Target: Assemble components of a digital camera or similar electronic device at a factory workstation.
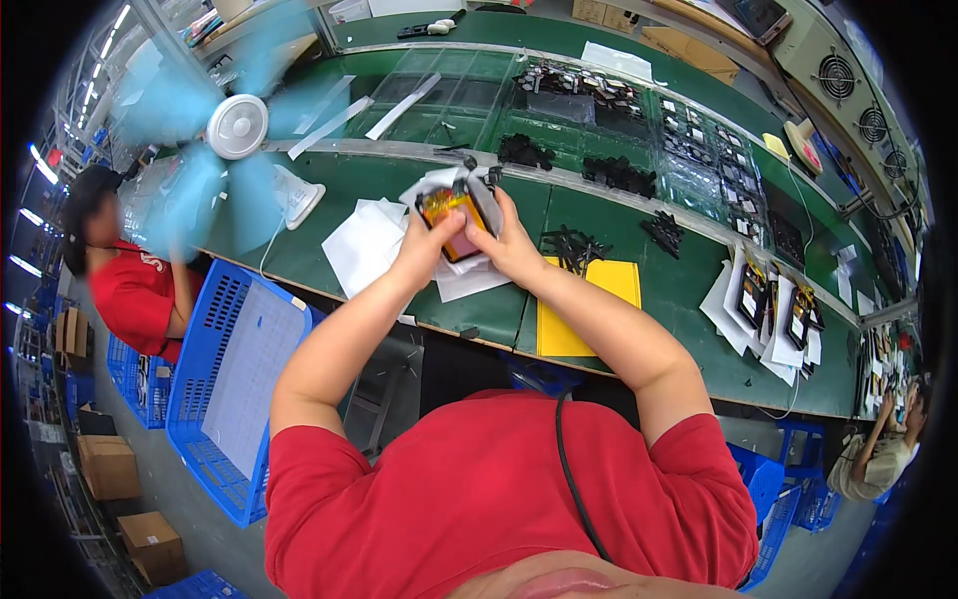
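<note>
Both hands meet near the front of the bench (689, 314), the left hand (423, 245) and the right hand (511, 243) each with its grip closed around one side of a small device (437, 208), thumbs pressed on its upper face. It is a flat, rectangular piece with a dark frame, glossy orange-yellow across its far part and a duller pinkish patch nearer the person; finer detail is blurred. Pale grey-white wrapping (439, 181) shows behind its far edge, and small black bits stand out there, though whether they belong to it cannot be told. The device is held tilted over loose white sheets (357, 245), which fan out mostly to the left. The bench's front edge curves below the wrists, with a blue crate (217, 299) just beyond it at the left. On the far side a metal rail (718, 232) runs across, not far past the fingers, with dark heaps of parts (619, 177) behind it. A fan (238, 127) with blurred blades stands to the left, well apart from the hands. Beside the right forearm lie black strips (574, 248) and a yellow sheet (604, 309); a stretch of bare green separates that sheet from papers and similar devices (753, 295) farther right.
</note>
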Action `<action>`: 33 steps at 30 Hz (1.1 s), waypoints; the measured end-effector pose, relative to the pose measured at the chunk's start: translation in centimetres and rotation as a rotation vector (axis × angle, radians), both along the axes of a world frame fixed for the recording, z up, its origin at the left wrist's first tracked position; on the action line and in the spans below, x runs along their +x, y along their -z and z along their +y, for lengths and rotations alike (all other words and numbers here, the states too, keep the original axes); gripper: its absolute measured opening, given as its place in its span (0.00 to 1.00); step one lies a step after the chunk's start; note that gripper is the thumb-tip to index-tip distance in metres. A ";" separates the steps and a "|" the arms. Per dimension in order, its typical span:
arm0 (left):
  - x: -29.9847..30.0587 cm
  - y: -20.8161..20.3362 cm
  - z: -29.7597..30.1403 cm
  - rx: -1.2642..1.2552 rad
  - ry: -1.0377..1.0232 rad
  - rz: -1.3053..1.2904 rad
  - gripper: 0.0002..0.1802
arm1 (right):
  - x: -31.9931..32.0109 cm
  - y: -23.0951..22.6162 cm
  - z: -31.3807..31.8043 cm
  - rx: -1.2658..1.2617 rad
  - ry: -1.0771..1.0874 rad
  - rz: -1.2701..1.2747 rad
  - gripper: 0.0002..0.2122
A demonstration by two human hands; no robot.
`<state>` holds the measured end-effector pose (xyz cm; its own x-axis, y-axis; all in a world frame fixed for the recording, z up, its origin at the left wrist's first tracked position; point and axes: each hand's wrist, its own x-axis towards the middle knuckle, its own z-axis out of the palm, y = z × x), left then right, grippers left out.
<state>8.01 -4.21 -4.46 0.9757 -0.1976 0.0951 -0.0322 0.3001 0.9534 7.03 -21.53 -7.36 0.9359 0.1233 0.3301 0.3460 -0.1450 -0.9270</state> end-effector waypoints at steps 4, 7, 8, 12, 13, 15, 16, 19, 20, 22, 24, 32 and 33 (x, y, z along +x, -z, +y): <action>-2.9 1.0 1.3 0.179 0.116 -0.206 0.35 | -2.4 -0.7 -0.9 -0.055 -0.183 -0.103 0.48; -4.0 0.6 1.2 0.241 0.163 -0.231 0.40 | -2.6 0.2 -1.2 -0.121 -0.219 -0.159 0.52; -3.9 0.6 1.8 0.293 0.160 -0.249 0.41 | -2.5 0.2 -0.8 -0.254 -0.222 -0.183 0.53; -4.0 1.0 1.3 0.233 0.049 -0.341 0.41 | -2.3 0.7 0.0 -0.078 -0.265 -0.062 0.55; -4.5 0.2 1.4 0.111 0.078 -0.352 0.41 | -2.2 -0.1 0.1 -0.183 -0.265 -0.141 0.55; -6.3 -0.8 1.9 -0.199 0.036 -0.152 0.39 | -3.9 -5.0 2.0 -0.112 -0.281 -0.107 0.53; -7.1 -0.2 2.3 -0.350 0.023 -0.038 0.38 | -4.7 -7.8 2.7 -0.113 -0.330 -0.118 0.54; -10.8 -2.5 4.8 -0.598 0.047 0.048 0.38 | -5.2 -10.7 3.5 -0.278 -0.473 -0.341 0.48; -12.1 -3.3 6.2 -0.633 -0.057 0.106 0.37 | -5.9 -11.3 3.9 -0.250 -0.502 -0.284 0.47; -14.0 -3.8 10.3 -0.717 -0.222 0.174 0.35 | -6.8 -11.2 3.9 -0.246 -0.518 -0.252 0.43; -15.2 -2.8 15.9 -0.734 -0.281 0.044 0.30 | -7.4 -10.1 2.3 -0.302 -0.500 -0.237 0.40; -15.9 2.7 38.9 -0.438 -0.693 0.191 0.21 | -9.1 -4.3 -6.1 -0.174 -0.219 0.171 0.27; -14.9 3.9 39.9 -0.359 -0.726 0.216 0.20 | -9.4 -4.0 -6.8 -0.148 -0.182 0.187 0.26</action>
<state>-6.94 35.66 -8.36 0.8526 0.4936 -0.1715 -0.1622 0.5618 0.8112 -2.35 -28.29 -3.33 0.9367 0.3289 0.1199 0.2039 -0.2343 -0.9505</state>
